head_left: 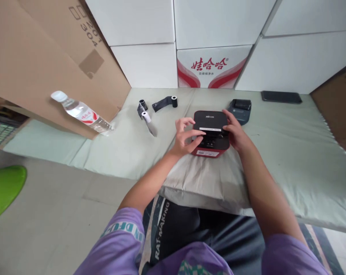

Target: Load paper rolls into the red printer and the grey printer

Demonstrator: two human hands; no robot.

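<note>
While a green plastic seat [3, 187] shows at the far left edge, a clear water bottle [81, 113] with a red-and-white label is seen lying tilted against a leaning brown cardboard sheet [32, 65]. Further right, on the pale green mat [290, 152], a black roll [142, 104], a small white paper roll [145, 116] and a second black roll [173, 101] with a dark strip unwound from it are laid near one another, well apart from the hands.

At the middle of the mat the black printer [210, 131] is found: a squat box with a glossy black top, a white strip across the lid, small dark buttons on its front slope and a red base bearing a white label. The left hand [185, 137] is laid on its left front edge, fingers curled and slightly spread, fingertips touching the white strip. The right hand [236, 131] is pressed against the box's right side, fingers wrapped round it; nothing is lifted.

Just behind the right hand a smaller dark grey device [241, 109] is set, partly hidden by the fingers. A flat black phone [281, 97] is placed further right, beside stacked white cartons [213, 23].
</note>
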